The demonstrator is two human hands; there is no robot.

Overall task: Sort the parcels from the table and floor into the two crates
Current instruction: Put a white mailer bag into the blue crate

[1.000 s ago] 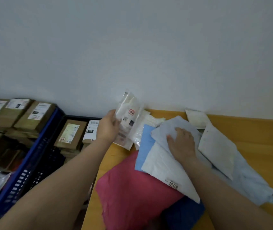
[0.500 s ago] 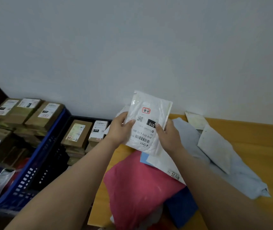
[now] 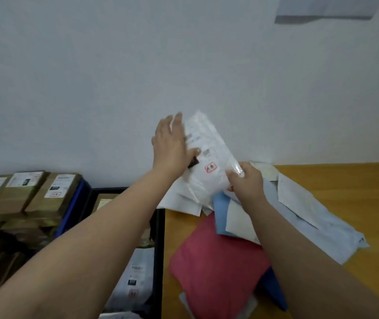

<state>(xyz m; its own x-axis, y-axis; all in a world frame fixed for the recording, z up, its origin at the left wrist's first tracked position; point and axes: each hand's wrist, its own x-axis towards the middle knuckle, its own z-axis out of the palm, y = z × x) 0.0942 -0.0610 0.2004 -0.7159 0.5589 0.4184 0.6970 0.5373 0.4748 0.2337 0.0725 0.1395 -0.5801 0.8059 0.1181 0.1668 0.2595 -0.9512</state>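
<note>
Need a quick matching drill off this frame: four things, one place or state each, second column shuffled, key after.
Things:
1. white parcel
2. red parcel
3. brown boxes
4. left hand

Places or states:
A. stacked in the blue crate
B. lying flat on the wooden table
C. held up in the air
D. fingers straight, laid against the white parcel

Pairs: 1-C, 2-B, 3-A, 4-D

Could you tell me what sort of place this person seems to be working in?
Probably a small parcel-sorting or mailroom corner. Soft mailer bags lie piled on a wooden table against a bare wall, labelled cardboard boxes fill a blue crate beside it, and both hands hold a white labelled parcel.
</note>
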